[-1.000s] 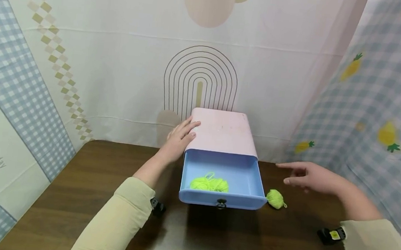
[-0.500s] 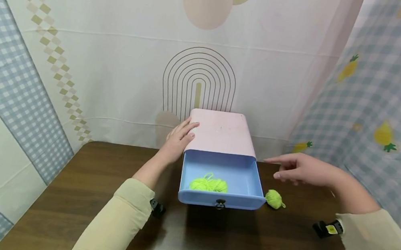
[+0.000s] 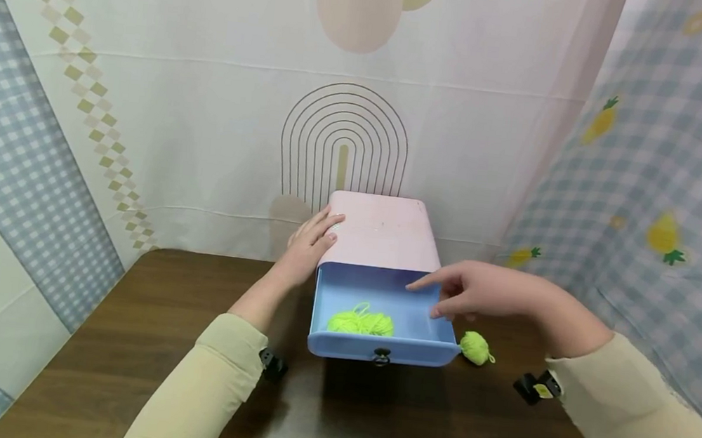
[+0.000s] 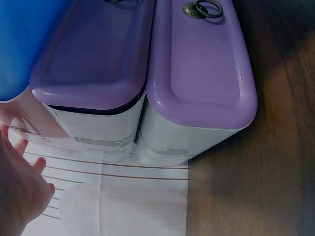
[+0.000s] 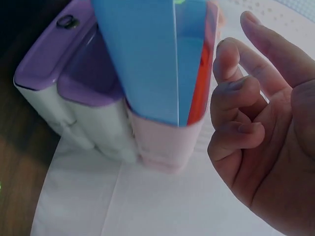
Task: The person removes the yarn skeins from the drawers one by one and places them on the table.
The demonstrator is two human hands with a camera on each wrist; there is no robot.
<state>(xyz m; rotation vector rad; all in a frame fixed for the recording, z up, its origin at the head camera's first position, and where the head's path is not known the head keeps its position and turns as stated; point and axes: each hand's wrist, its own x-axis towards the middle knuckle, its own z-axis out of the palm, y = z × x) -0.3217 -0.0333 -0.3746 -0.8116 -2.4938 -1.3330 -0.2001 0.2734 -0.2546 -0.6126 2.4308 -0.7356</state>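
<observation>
A pink-topped drawer unit (image 3: 382, 229) stands at the back of the table, its blue drawer (image 3: 339, 347) pulled out. Inside that drawer lies bright green yarn (image 3: 360, 321), wound in a bundle. Another ball of green yarn (image 3: 475, 348) shows just right of the drawer front. My left hand (image 3: 306, 250) rests on the unit's upper left edge, fingers extended. Over the drawer's right side is my right hand (image 3: 484, 288), index finger stretched forward, the others loosely bent. The right wrist view shows nothing held in the right hand (image 5: 266, 128).
Purple drawers (image 4: 206, 64) with ring pulls sit pushed in beneath the blue one, as the left wrist view shows. The brown wooden table (image 3: 186, 344) extends around the unit. A patterned cloth (image 3: 220, 129) hangs close behind, and a checked one (image 3: 632, 204) at the right.
My right hand has moved left, from beside the unit to over the open drawer. The left hand stays on the unit's edge. The whole head view has shifted slightly.
</observation>
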